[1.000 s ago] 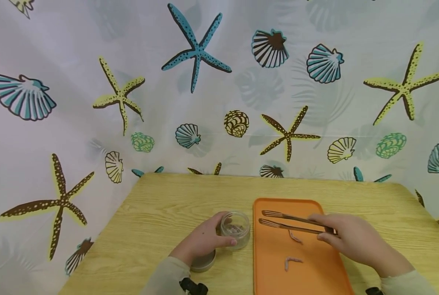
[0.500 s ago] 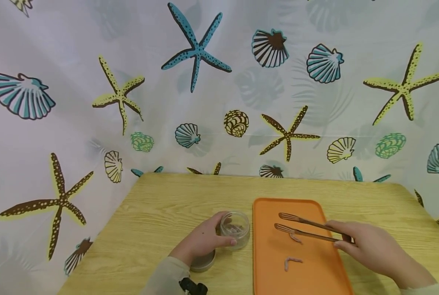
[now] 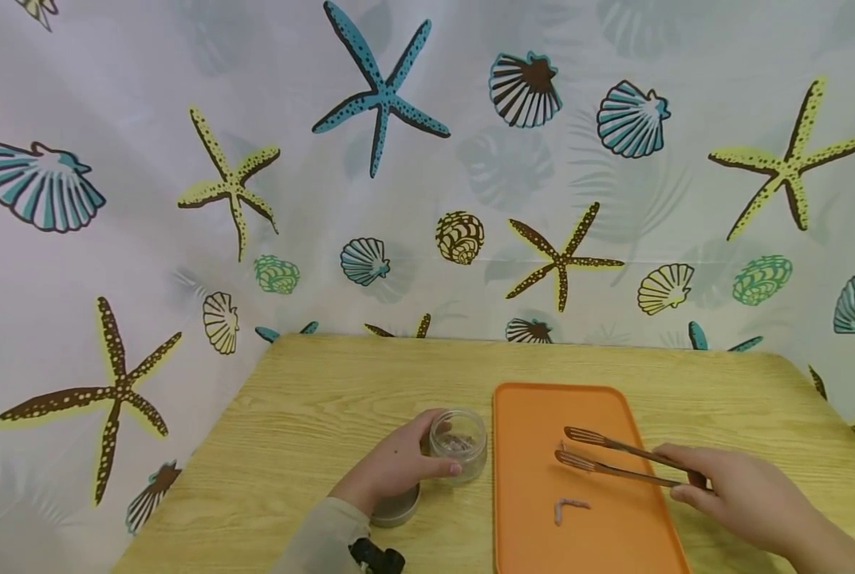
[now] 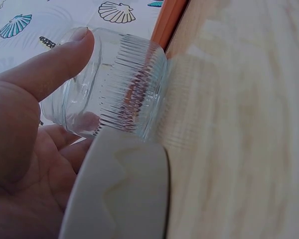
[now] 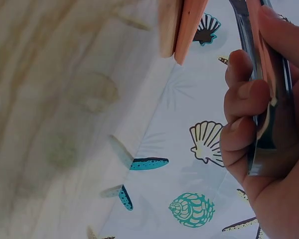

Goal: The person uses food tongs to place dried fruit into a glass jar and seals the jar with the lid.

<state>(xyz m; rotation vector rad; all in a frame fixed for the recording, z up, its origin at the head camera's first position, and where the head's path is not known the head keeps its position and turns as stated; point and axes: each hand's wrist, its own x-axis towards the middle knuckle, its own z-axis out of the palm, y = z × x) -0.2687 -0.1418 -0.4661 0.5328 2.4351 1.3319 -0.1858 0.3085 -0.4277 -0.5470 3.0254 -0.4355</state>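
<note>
My left hand (image 3: 402, 456) grips a clear glass jar (image 3: 463, 454) standing on the table left of the tray, thumb and fingers round its side. Several small pieces lie at the jar's bottom. My right hand (image 3: 736, 486) holds metal tongs (image 3: 636, 462) with slotted tips, arms apart, over the orange tray (image 3: 528, 526). Between the tong tips shows part of a small pinkish worm-like piece (image 3: 562, 446), mostly hidden. A second such piece (image 3: 569, 505), bent at a corner, lies nearer on the tray. In the right wrist view the shiny tong handle (image 5: 276, 134) sits within my curled fingers.
A round metal lid (image 3: 396, 510) lies on the wooden table (image 3: 313, 399) beside my left wrist, partly under the hand in the head view. Behind the table hangs a white curtain (image 3: 413, 191) printed with shells and starfish.
My right hand has moved right and nearer with the tongs, whose tips now overlap the farther worm-like piece. The left hand and jar have stayed put.
</note>
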